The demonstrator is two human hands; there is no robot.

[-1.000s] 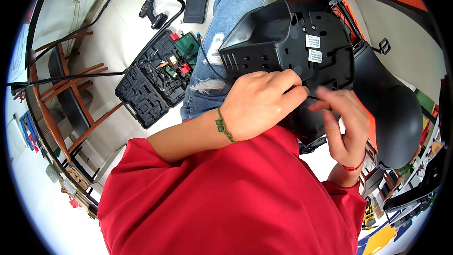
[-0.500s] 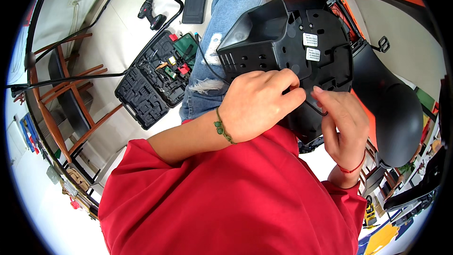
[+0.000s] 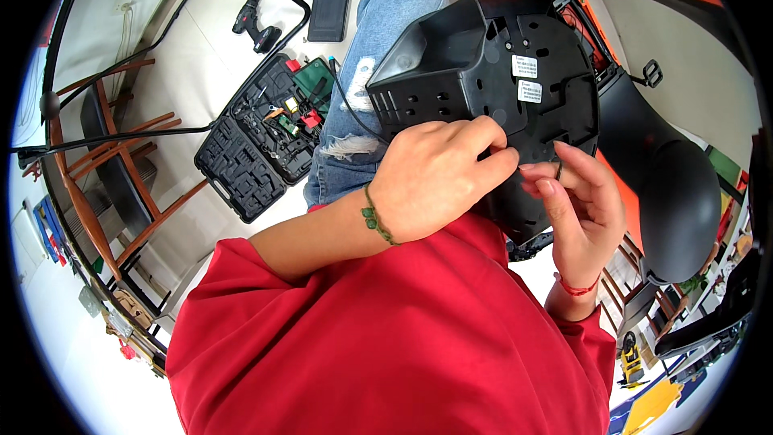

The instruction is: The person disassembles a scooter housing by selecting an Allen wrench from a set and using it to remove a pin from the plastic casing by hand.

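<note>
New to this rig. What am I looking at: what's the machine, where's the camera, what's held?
There's no robot: these are a person's two bare hands. The view comes from a fisheye camera on the head, looking down, so straight edges bend. A black housing sits over the jeans. The left hand is at the housing, its grip hidden. The right hand is beside it, fingers curled, with a thin dark strand between them; whether it's gripped is unclear. On the floor are a drill, a flat black slab and an open tool case.
</note>
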